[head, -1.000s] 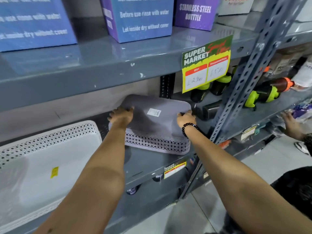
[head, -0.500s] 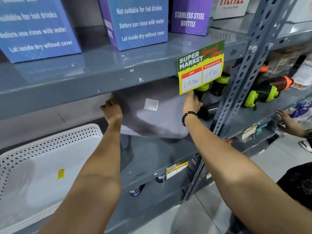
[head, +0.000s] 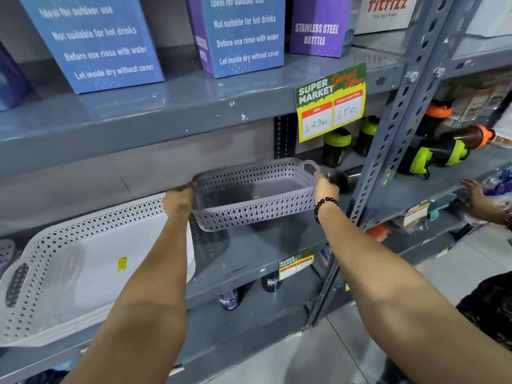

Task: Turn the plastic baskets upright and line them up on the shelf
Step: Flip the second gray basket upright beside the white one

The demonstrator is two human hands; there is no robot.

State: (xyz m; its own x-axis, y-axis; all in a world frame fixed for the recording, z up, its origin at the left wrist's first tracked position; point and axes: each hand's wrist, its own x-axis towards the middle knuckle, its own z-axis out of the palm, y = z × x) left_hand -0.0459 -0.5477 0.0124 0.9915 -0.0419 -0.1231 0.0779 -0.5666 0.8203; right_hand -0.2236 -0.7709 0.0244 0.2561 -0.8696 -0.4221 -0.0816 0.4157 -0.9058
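Observation:
A grey-lilac perforated plastic basket [head: 253, 198] hangs upright, mouth up, a little above the grey metal shelf [head: 249, 259]. My left hand [head: 178, 199] grips its left end and my right hand [head: 325, 187], with a black bead bracelet on the wrist, grips its right end by the loop handle. A larger white perforated basket [head: 69, 275] stands upright on the same shelf to the left, partly behind my left forearm.
Black bottles with green lids [head: 336, 146] stand at the back right of the shelf. A slotted upright post [head: 393, 128] rises on the right, with a price sign [head: 331, 102] on the shelf edge above. Another person's hand [head: 476, 191] rests on the neighbouring shelf.
The lilac basket lay upside down on the shelf a second ago. Both hands lifted it and turned it over, so its mouth now faces up.

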